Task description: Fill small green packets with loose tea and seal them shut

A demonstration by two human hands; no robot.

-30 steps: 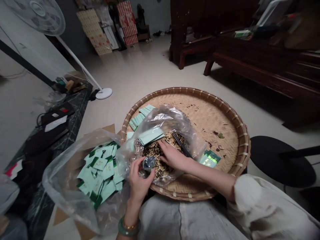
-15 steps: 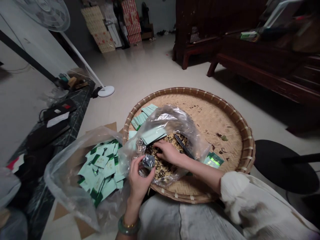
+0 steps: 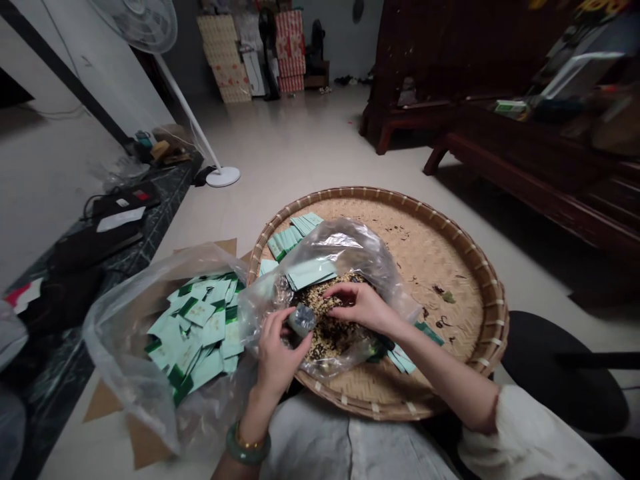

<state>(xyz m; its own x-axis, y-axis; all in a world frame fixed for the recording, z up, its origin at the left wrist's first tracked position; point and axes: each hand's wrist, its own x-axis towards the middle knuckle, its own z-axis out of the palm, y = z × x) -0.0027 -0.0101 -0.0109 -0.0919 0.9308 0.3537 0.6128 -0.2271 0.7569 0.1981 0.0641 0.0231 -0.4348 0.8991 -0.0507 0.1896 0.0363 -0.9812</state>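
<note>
My left hand (image 3: 283, 350) grips a small foil-lined sachet (image 3: 302, 321) between thumb and fingers, its opening facing up. My right hand (image 3: 357, 308) hovers just right of it, thumb and fingers curled in a pinch; what lies between the fingertips is too small to make out. Beneath both hands, a clear plastic bag (image 3: 345, 243) holds a loose mix of pale grains and dark dried leaves (image 3: 330, 337). A stack of pale green sachets (image 3: 313, 273) lies at the mix's far edge. The bag rests in a round woven bamboo tray (image 3: 430, 240).
More green sachets (image 3: 293, 235) lie at the tray's far left, others (image 3: 401, 359) near my right forearm. To the left, a large plastic bag (image 3: 117, 327) holds many sachets. A white fan base (image 3: 223, 177), dark wooden furniture (image 3: 525, 170) and a black round base (image 3: 560, 373) stand around.
My right hand has risen from the mix and drawn back slightly right. My left hand keeps its sachet, its mouth now tilted up more. The whole view has shifted a little.
</note>
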